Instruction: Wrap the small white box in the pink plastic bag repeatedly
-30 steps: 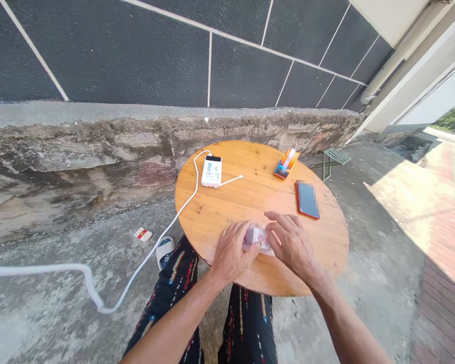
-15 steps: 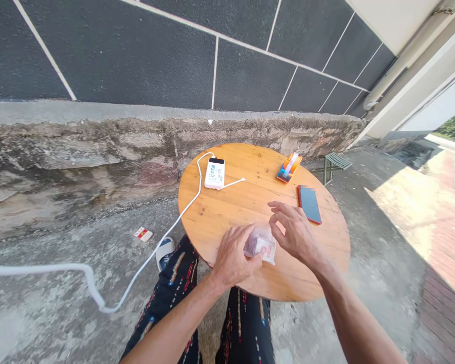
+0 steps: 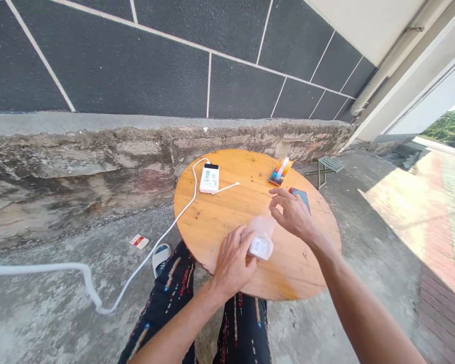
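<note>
While the round wooden surface (image 3: 205,230) curves out towards the base of the wall (image 3: 144,156), its near edge passes in front of the person's knees; the widest bare stretches lie between the white power bank (image 3: 210,177) and the left hand (image 3: 233,263), and from the packet (image 3: 261,247) to the right-hand rim; on the far right, room is tighter, with the tape dispenser (image 3: 281,172) near the rim and the phone (image 3: 303,198) partly hidden behind the right hand (image 3: 292,215); a white cable (image 3: 191,199) crosses the left rim and drops over it, and a short lead (image 3: 226,188) points from the power bank towards the middle.

The packet, pale and wrapped in clear film (image 3: 261,226), lies on the near half of the surface, just right of the left hand; its loose film fans away from the person, towards the wall, and its visible face tips down slightly to the right; since fingers cover its left end, its long axis is hard to tell.

The left hand is spread at the packet's left side, forefinger and thumb apart there, though how firmly they grip I cannot tell; the right hand hangs above the surface, half open, fingers bent and parted, near the film.
</note>
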Demonstrator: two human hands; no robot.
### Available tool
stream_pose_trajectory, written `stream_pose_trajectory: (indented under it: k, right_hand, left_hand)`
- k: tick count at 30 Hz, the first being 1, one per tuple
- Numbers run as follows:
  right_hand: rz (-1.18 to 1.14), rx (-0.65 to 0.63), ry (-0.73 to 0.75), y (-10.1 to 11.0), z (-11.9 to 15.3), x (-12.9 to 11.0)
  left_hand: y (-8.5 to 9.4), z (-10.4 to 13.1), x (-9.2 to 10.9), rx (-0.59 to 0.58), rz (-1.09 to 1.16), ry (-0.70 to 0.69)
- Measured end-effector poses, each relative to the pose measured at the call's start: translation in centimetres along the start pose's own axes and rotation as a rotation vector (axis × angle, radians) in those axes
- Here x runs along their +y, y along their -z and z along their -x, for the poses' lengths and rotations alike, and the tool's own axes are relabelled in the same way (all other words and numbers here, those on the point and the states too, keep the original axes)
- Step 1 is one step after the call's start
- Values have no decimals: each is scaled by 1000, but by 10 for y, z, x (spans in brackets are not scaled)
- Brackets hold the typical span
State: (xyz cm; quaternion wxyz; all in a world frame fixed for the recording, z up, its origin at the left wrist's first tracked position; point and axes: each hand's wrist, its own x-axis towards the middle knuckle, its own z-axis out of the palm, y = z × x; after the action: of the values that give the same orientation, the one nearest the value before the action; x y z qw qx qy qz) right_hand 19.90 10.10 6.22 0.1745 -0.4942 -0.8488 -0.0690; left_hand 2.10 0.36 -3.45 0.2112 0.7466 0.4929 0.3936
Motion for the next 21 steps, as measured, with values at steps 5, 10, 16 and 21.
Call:
stream_pose_trajectory:
  k: [5, 10, 16, 21]
  right_hand:
    - [-4, -66, -22, -5, -13, 11]
    - [17, -97, -43, -8, -20, 16]
    - [76, -37, -151, -2, -27, 16]
    - [123, -91, -199, 1, -42, 26]
  left_hand:
    - [-1, 6, 4, 40, 43, 23]
    - [-3, 2, 5, 77, 98, -4]
    - [-5, 0, 3, 114, 41, -74]
    - [0, 6, 3, 92, 32, -125]
